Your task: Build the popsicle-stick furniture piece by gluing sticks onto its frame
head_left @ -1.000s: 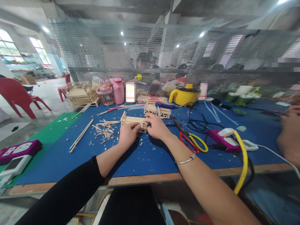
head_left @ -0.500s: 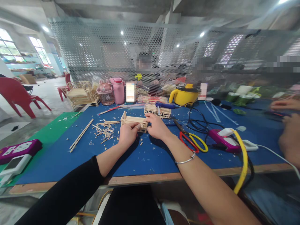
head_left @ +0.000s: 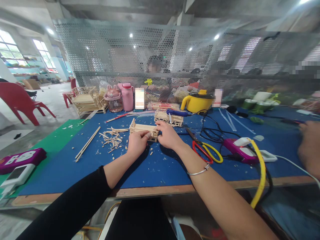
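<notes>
A small model bench made of thin wooden sticks (head_left: 142, 128) stands on the blue table mat in front of me. My left hand (head_left: 137, 142) is closed on its near side, thumb and fingers pressed together near the front edge. At its right end my right hand (head_left: 167, 134) grips the frame, forefinger on top and thumb lower down. Just behind it is a second stick model (head_left: 162, 116), with a blue glue gun (head_left: 178, 113) lying across its top. Cut stick pieces and scraps (head_left: 114, 138) are strewn left of my left hand.
Scissors with red and yellow handles (head_left: 207, 152) lie to the right, beside black cables and a purple power strip (head_left: 240, 150). Two long sticks (head_left: 88, 144) lie at left. A yellow pot (head_left: 199, 102) and pink jug (head_left: 127, 97) stand behind. A co-worker's hand (head_left: 310, 143) is at far right.
Both my hands keep their hold on the bench with hardly any movement. At far right, the co-worker's hands have shifted. The whole view has moved very slightly.
</notes>
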Action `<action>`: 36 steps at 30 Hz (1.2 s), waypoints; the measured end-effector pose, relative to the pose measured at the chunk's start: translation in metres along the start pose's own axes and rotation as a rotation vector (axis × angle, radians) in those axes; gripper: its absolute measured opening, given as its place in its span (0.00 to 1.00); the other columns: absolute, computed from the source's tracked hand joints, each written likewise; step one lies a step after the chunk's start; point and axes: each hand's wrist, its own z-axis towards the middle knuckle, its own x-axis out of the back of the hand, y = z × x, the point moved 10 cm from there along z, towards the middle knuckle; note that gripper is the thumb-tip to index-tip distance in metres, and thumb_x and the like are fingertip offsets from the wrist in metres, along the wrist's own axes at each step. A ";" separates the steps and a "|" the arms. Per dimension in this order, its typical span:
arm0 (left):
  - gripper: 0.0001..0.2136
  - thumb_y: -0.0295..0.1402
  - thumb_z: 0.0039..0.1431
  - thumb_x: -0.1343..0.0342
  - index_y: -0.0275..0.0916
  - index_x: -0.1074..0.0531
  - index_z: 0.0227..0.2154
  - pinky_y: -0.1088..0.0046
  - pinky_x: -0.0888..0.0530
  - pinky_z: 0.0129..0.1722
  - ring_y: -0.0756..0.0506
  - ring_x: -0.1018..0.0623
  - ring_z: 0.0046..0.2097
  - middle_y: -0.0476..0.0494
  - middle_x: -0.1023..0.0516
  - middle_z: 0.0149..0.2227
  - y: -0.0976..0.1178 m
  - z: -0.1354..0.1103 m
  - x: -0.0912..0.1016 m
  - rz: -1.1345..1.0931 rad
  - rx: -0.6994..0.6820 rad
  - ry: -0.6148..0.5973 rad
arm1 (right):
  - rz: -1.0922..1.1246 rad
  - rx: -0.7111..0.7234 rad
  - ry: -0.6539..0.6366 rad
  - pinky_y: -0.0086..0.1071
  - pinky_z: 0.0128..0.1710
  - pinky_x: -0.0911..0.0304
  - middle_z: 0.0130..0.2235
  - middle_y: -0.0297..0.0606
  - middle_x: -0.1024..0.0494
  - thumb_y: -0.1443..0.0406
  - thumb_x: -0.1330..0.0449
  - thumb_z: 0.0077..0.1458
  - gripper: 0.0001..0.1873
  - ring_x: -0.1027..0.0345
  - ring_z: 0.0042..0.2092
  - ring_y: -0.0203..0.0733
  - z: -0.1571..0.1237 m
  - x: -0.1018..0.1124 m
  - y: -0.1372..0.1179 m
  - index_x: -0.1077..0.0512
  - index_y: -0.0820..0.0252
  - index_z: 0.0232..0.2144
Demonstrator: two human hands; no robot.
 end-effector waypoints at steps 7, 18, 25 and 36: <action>0.12 0.37 0.59 0.49 0.42 0.22 0.37 0.75 0.32 0.35 0.46 0.23 0.34 0.43 0.19 0.32 0.037 -0.031 0.014 0.393 -0.334 0.057 | 0.005 0.000 -0.027 0.44 0.54 0.41 0.50 0.48 0.30 0.78 0.48 0.37 0.18 0.35 0.52 0.50 0.001 -0.004 0.003 0.25 0.63 0.31; 0.11 0.34 0.59 0.50 0.37 0.23 0.32 0.78 0.32 0.24 0.52 0.28 0.21 0.47 0.21 0.25 0.013 -0.020 0.009 0.070 -0.146 -0.062 | 0.014 0.016 -0.016 0.45 0.58 0.45 0.53 0.47 0.31 0.79 0.51 0.35 0.36 0.40 0.56 0.48 0.002 -0.006 0.002 0.32 0.63 0.50; 0.11 0.34 0.57 0.48 0.36 0.22 0.34 0.80 0.35 0.18 0.55 0.32 0.15 0.49 0.23 0.24 -0.001 -0.007 0.001 -0.032 -0.015 -0.095 | -0.020 -0.037 0.048 0.46 0.56 0.44 0.48 0.44 0.27 0.79 0.52 0.38 0.26 0.37 0.52 0.48 0.004 -0.004 0.010 0.24 0.61 0.37; 0.11 0.33 0.57 0.48 0.38 0.21 0.36 0.78 0.33 0.25 0.53 0.29 0.20 0.49 0.22 0.24 0.007 -0.002 0.005 0.042 -0.129 -0.004 | 0.098 0.009 0.102 0.43 0.54 0.41 0.43 0.43 0.23 0.74 0.47 0.42 0.15 0.33 0.48 0.46 0.006 0.002 -0.001 0.24 0.60 0.31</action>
